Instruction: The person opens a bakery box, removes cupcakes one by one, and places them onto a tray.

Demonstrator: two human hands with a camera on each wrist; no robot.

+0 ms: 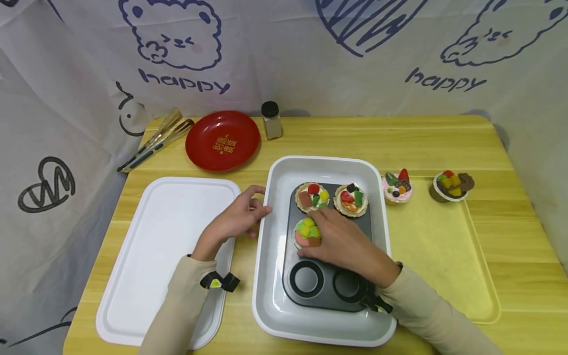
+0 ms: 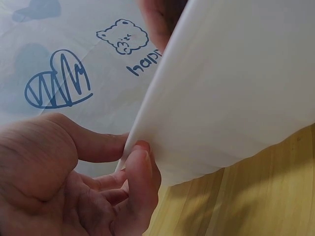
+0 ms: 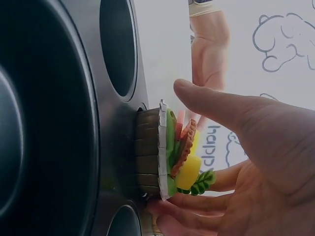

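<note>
My right hand reaches over a dark muffin pan, its fingers spread around a cupcake with yellow, green and pink toppings. In the right wrist view this cupcake sticks up out of its cup in a pleated wrapper; the thumb stands apart from it, the other fingers beside its far edge. Two fruit-topped cupcakes, one at left and one at right, sit in the far cups. My left hand pinches the side rim of the white tub between thumb and fingers.
A white tray lies left, a yellow tray right. Near the yellow tray's far edge are a pink cupcake and a chocolate one. Behind are a red plate, a black-capped jar and tongs.
</note>
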